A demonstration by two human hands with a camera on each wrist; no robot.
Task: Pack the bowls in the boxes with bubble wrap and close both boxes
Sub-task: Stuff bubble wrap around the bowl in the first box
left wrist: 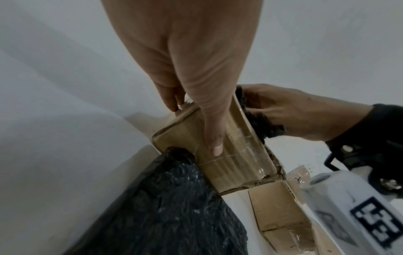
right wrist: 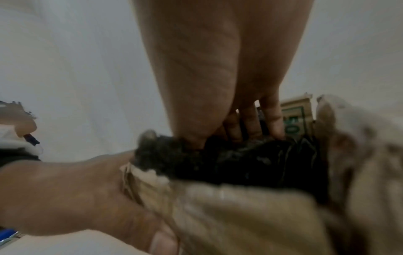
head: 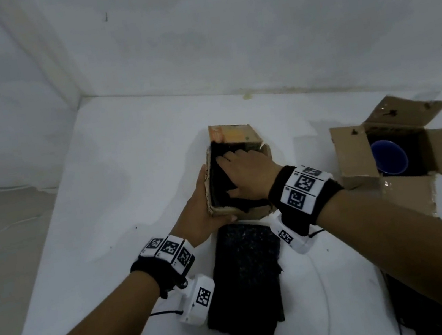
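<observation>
A small cardboard box stands mid-table with its flaps open. My left hand grips its near left corner, the thumb lying along the box wall. Flat on the black bubble wrap inside the box lies my right hand, fingers straight and pressing the wrap down. Whatever is under that wrap is hidden. A second, larger box stands open to the right, with a blue bowl in it.
A folded sheet of black bubble wrap lies on the white table just in front of the small box. Walls close off the back and the left. The table's left edge drops to the floor. Cables trail near the front.
</observation>
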